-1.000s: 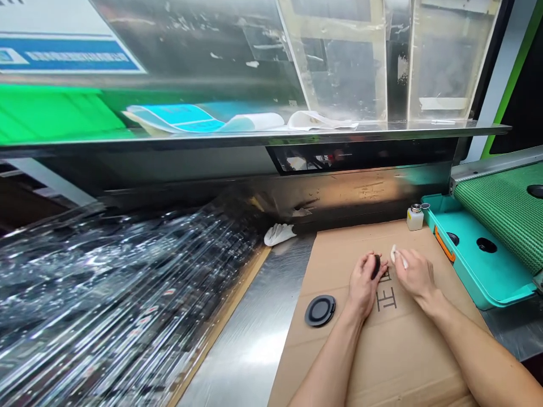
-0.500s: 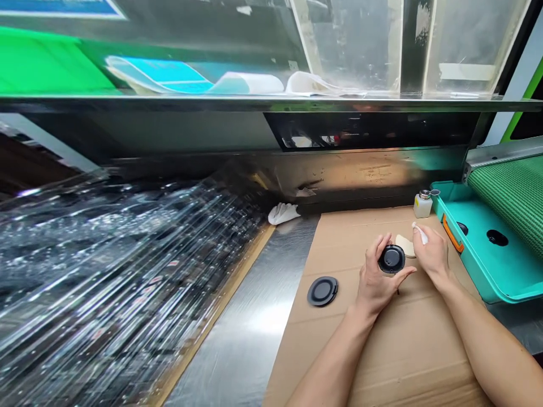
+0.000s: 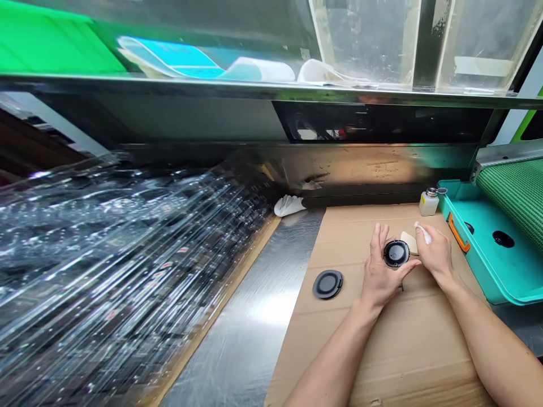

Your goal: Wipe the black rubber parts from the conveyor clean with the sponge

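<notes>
On the cardboard sheet [image 3: 403, 345], the person's left hand [image 3: 380, 272] stands with fingers spread, gripping a round black rubber-edged disc [image 3: 396, 254] between fingers and thumb. The right hand [image 3: 434, 252] pinches a white wipe [image 3: 423, 233] just beside it. A second black disc [image 3: 327, 284] lies flat to the left; a small dispenser bottle [image 3: 428, 203] stands far right, near a teal tray [image 3: 479, 249].

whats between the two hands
In the head view, a black round disc held by the left hand and, just beyond it, a beige pad lie between that hand and the right hand.
</notes>
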The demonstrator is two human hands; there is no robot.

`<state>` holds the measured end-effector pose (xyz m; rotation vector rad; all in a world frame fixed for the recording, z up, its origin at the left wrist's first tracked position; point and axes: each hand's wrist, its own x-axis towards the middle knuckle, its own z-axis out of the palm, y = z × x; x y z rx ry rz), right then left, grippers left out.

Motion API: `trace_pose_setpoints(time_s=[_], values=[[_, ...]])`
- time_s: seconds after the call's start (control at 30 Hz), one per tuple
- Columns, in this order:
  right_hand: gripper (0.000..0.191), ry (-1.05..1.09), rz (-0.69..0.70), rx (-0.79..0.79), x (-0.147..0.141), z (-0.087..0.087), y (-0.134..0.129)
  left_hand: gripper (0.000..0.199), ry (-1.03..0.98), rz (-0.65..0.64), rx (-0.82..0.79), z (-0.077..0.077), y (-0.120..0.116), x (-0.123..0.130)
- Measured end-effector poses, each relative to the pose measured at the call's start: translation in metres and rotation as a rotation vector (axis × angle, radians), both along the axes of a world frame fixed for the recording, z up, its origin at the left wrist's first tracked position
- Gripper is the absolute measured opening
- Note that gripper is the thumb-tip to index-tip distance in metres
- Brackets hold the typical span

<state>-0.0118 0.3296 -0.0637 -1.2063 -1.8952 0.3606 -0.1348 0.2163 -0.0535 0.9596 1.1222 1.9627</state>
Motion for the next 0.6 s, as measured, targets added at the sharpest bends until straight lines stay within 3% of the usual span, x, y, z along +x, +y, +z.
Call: trace_pose_setpoints(time_s=[0.07,0.13,0.23,0.3,0.47,0.6], values=[[0.035,0.014,0.03,-0.032,-0.004,0.001,-0.007,0.094,-0.13,0.011,-0.028,-0.002,0.005,-0.001],[0.032,0.005,0.085,-0.071,-0.01,0.001,-0.02,0.068,-0.368,-0.023,-0.1,-0.003,0.012,-0.004],[0.024,-0.093,0.324,-0.031,-0.022,-0.001,-0.04,0.04,-0.724,-0.202,-0.231,-0.007,0.021,-0.01],[0.019,-0.199,0.423,0.035,-0.028,-0.003,-0.048,0.038,-0.828,-0.3,-0.27,-0.01,0.023,-0.011],[0.019,-0.294,0.189,0.087,-0.032,-0.003,-0.046,0.038,-0.835,-0.363,-0.209,-0.014,0.024,-0.004],[0.015,-0.307,0.37,0.068,-0.029,-0.004,-0.046,0.039,-0.857,-0.388,-0.232,-0.016,0.024,-0.004]])
